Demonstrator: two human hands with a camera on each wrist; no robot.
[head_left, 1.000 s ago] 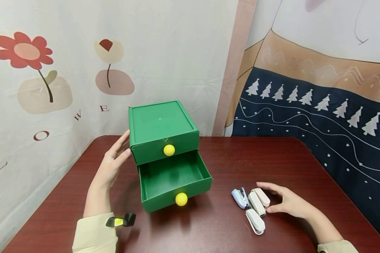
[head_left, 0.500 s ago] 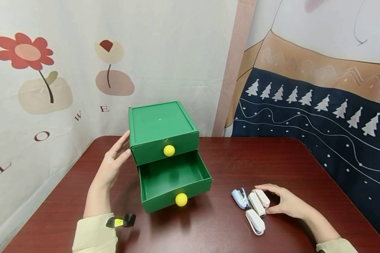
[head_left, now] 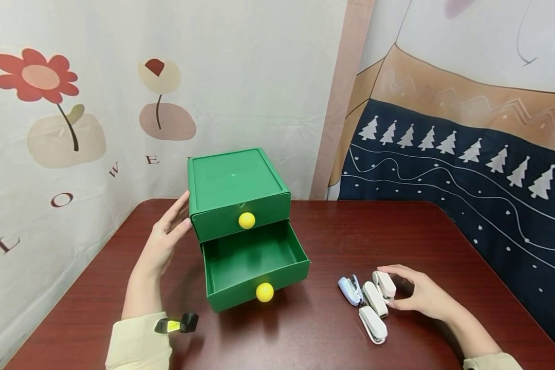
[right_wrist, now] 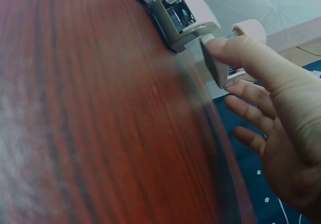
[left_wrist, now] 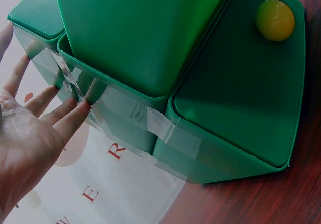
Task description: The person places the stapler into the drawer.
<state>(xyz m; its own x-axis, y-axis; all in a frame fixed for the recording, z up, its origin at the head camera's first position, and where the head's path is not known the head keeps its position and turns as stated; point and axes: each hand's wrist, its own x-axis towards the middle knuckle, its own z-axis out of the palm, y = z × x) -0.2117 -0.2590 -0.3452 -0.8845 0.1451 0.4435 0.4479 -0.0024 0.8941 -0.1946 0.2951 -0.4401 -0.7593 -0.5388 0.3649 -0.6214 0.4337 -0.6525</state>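
A green two-drawer cabinet (head_left: 233, 177) with yellow ball knobs stands on the table, its lower drawer (head_left: 259, 280) pulled out and bare inside. My left hand (head_left: 159, 246) touches the cabinet's left side with extended fingers; in the left wrist view the fingertips lie against that wall (left_wrist: 125, 113). Thumb and fingers of my right hand (head_left: 418, 293) pinch a pale pink mini stapler (head_left: 385, 284), which looks tilted and lifted off the table in the right wrist view. Beside it lie a cream stapler (head_left: 374, 299), a white stapler (head_left: 373, 325) and a blue stapler (head_left: 350, 291).
The dark red-brown table (head_left: 333, 231) reaches back to a pale printed curtain (head_left: 259, 77). A navy cloth with white trees (head_left: 448, 169) hangs along the right side. A black and yellow strap piece (head_left: 176, 324) sits at the left cuff.
My right hand has closed on the pink stapler and raised it slightly away from the cream one. The left hand and the cabinet have kept their places.
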